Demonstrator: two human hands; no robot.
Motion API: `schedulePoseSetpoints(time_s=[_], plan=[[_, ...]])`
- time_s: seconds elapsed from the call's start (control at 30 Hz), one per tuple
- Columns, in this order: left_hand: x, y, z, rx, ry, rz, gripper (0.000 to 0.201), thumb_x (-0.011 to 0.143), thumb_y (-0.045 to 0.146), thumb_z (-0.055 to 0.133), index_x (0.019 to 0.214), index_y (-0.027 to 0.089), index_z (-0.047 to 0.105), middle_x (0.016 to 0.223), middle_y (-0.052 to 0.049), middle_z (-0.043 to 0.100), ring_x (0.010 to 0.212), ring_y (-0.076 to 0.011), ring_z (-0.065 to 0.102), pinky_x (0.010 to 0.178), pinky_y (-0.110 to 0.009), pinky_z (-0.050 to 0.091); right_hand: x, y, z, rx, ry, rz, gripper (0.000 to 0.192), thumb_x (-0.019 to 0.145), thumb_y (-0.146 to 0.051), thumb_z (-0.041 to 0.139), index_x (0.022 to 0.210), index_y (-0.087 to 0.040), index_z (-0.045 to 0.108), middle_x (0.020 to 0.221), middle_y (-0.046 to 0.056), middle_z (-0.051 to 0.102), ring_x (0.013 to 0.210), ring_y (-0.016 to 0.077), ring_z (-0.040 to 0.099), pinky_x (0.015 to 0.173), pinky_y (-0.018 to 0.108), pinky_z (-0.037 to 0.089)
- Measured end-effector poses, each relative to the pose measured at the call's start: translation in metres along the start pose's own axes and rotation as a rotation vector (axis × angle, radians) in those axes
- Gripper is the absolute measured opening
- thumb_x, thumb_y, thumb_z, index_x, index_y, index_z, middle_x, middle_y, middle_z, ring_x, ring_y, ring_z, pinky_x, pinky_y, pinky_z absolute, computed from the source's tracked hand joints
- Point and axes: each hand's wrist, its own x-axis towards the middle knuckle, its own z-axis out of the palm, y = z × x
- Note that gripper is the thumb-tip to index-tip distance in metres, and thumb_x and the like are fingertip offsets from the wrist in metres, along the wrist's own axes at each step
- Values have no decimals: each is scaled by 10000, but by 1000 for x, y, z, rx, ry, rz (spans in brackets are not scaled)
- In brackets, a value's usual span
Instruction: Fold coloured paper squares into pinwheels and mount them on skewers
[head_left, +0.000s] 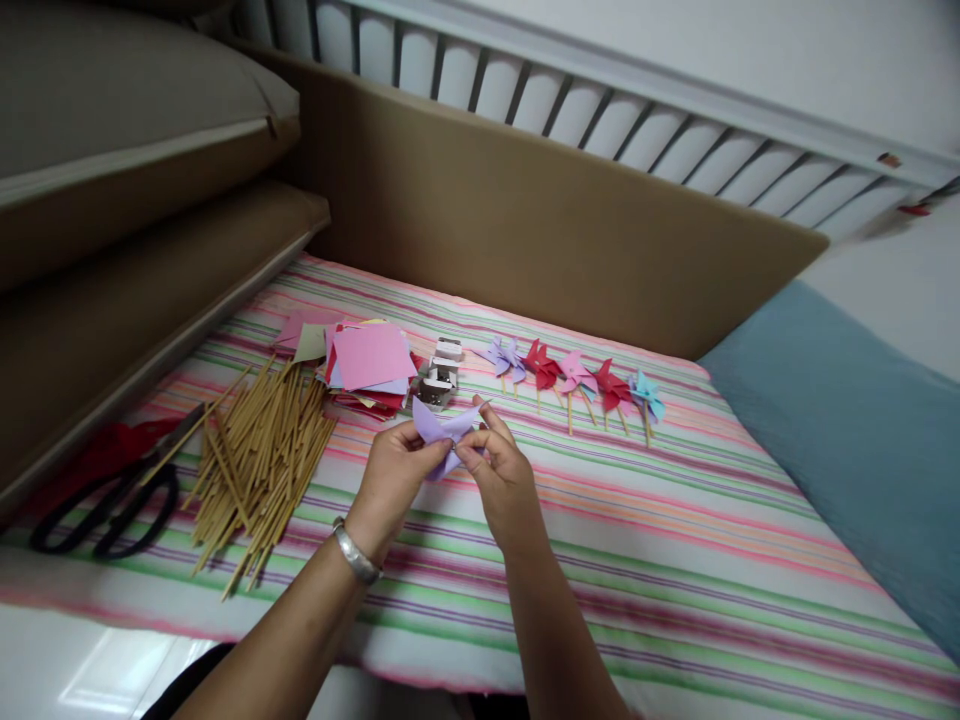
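Both hands [450, 465] pinching folded lilac paper piece [442, 425]; thin bamboo sticks [255, 460] nearby.

Black scissors [105, 505] lie beside bamboo sticks [259, 465], near five finished pinwheels [576, 378].

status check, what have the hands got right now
Left hand and right hand both pinching the purple paper piece, raised over the striped cloth. Stapler just behind. Nothing in between.
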Motion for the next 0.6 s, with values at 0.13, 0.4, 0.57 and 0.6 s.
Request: schedulePoseSetpoints(time_s=[0.13, 0.4, 0.57, 0.6], plan=[[0, 1, 0, 21, -7, -2, 190, 582, 217, 742, 754, 137, 733, 655, -18, 682, 566, -115, 543, 563, -227, 403, 0, 2, -1, 31, -11, 6, 84, 785, -266, 592, 750, -207, 640, 1425, 99, 399, 1352, 236, 294, 1072, 416, 238], [1, -2, -3, 114, -42, 20, 169, 612, 209, 715, 763, 136, 734, 627, -9, 648, 557, -110, 511, 545, -223, 376, 1, 5, -3, 163, -34, 46, 108, 748, -292, 611, 715, -192, 634, 1040, 61, 617, 999, 220, 560, 829, 334, 447], [1, -1, -5, 118, -75, 28, 153, 626, 221, 715, 753, 139, 734, 651, -13, 656, 599, -121, 532, 578, -228, 390, -1, 6, 1, 273, -18, 120, 123, 732, -305, 629, 726, -183, 614, 710, -5, 598, 696, 147, 541, 698, 282, 446], [1, 0, -5, 105, -89, 30, 153, 633, 232, 714, 755, 142, 735, 664, -15, 661, 615, -125, 542, 590, -230, 396, -1, 6, 2, 282, -9, 138, 131, 726, -310, 635, 726, -181, 614, 692, -7, 597, 681, 146, 538, 687, 281, 445]])
